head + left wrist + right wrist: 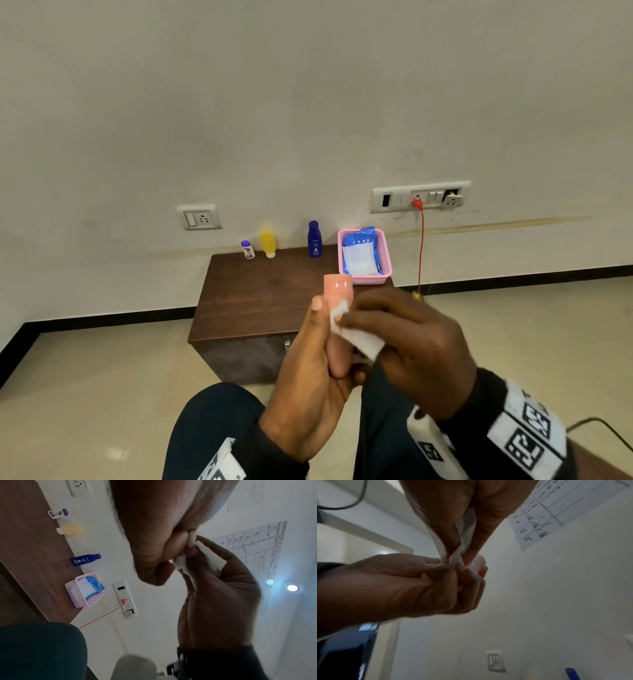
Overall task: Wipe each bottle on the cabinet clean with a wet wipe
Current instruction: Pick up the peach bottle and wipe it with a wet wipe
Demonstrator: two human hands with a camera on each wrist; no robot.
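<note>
My left hand (318, 363) grips a peach-pink bottle (338, 291) upright in front of the cabinet, cap end up. My right hand (404, 339) pinches a white wet wipe (359, 337) and presses it against the bottle's side just below the cap. In the left wrist view the wet wipe (202, 555) is bunched between the fingers of both hands. On the dark brown cabinet (260, 301) by the wall stand a small white bottle with a purple cap (247, 249), a yellow bottle (268, 244) and a dark blue bottle (315, 239).
A pink basket (383, 270) holding a blue pack of wipes (361, 251) sits at the cabinet's back right corner. A red cable (420, 246) hangs from a wall socket (419, 197) to the right. My knees are below the hands, over a tiled floor.
</note>
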